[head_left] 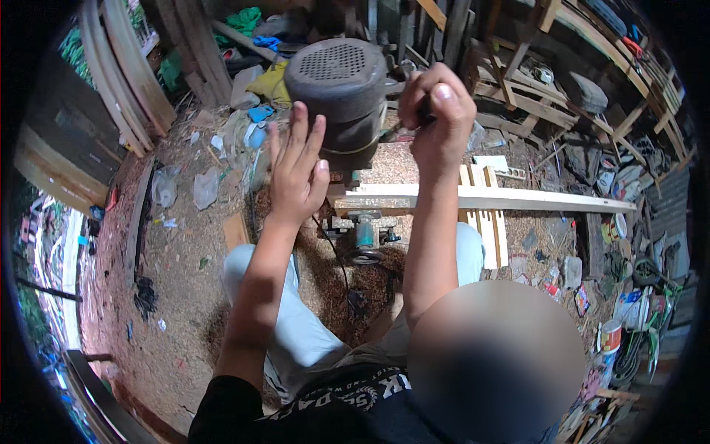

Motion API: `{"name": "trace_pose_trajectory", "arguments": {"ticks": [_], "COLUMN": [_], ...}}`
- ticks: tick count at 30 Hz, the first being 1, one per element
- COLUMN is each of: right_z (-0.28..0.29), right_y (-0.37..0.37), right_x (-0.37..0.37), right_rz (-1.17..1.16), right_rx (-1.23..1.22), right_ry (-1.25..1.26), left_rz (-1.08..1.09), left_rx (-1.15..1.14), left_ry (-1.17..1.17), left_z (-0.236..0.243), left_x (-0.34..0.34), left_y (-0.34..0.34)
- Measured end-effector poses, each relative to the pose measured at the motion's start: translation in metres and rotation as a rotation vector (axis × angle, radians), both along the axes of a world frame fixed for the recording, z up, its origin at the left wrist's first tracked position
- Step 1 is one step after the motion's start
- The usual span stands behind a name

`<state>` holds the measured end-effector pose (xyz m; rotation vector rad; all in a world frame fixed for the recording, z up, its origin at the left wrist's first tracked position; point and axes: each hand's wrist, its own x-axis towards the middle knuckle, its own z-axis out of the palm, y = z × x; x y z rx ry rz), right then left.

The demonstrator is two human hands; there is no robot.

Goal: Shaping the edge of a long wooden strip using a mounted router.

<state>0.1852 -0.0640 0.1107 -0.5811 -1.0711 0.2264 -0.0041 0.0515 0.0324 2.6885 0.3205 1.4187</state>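
A dark grey electric motor with a perforated round end cover stands in front of me at the top middle. My left hand is raised with fingers spread, its fingertips next to the motor's lower left side, holding nothing. My right hand is closed in a fist around a dark handle at the motor's right side; most of the handle is hidden by the fingers. A long pale wooden board lies flat below the motor and runs out to the right.
Sawdust covers the ground. Pale wooden slats lie under the board. A small blue-green machine part sits below the board. Plastic bags and scraps lie to the left, timber frames to the right, planks lean at upper left.
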Motion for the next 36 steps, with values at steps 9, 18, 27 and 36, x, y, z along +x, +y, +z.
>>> {"name": "trace_pose_trajectory", "arguments": {"ticks": [9, 18, 27, 36], "right_z": [0.019, 0.001, -0.009, -0.133], "right_y": [-0.016, -0.006, -0.014, 0.018], "right_x": [-0.006, -0.010, 0.013, -0.022], "right_rz": [0.023, -0.015, -0.007, -0.396], "right_rx": [-0.151, -0.008, -0.068, -0.206], "right_ry": [-0.014, -0.028, -0.143, -0.157], "left_rz": [0.057, 0.058, -0.033, -0.164], "left_rx": [-0.008, -0.005, -0.096, -0.175], "left_ry": [-0.001, -0.086, -0.139, -0.237], "left_z": [-0.011, 0.002, 0.001, -0.005], "left_x": [-0.009, 0.013, 0.019, 0.000], "left_y": [-0.010, -0.020, -0.014, 0.007]}}
